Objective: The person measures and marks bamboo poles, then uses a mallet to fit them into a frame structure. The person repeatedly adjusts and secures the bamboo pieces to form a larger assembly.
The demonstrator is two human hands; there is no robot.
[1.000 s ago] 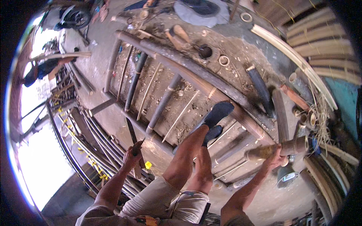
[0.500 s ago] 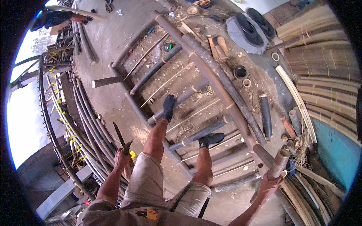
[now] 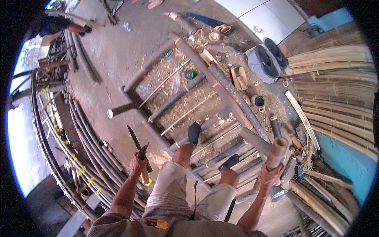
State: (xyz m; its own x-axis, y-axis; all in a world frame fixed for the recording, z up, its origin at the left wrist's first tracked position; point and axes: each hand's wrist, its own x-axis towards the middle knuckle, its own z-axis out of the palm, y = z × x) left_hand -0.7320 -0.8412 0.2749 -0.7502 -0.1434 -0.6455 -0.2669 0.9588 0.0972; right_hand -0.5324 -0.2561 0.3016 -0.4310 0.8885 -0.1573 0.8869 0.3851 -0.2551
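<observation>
Fingers of right hand (image 3: 270,174) wrapped round bamboo tube (image 3: 277,152), open end above them; left hand (image 3: 138,164) clasping dark-bladed knife (image 3: 134,136).

Bamboo frame (image 3: 226,98): smooth, dull brown culms. Along its long rail, a mottled, rough-looking pole (image 3: 239,102). Left of the frame, a knife (image 3: 134,137) with dark, matt metal blade; at the frame's right corner, a smooth bamboo tube (image 3: 278,151). Nearer than the frame, matt cloth shorts (image 3: 167,189); beyond it, smooth pale tiles (image 3: 262,19).
</observation>
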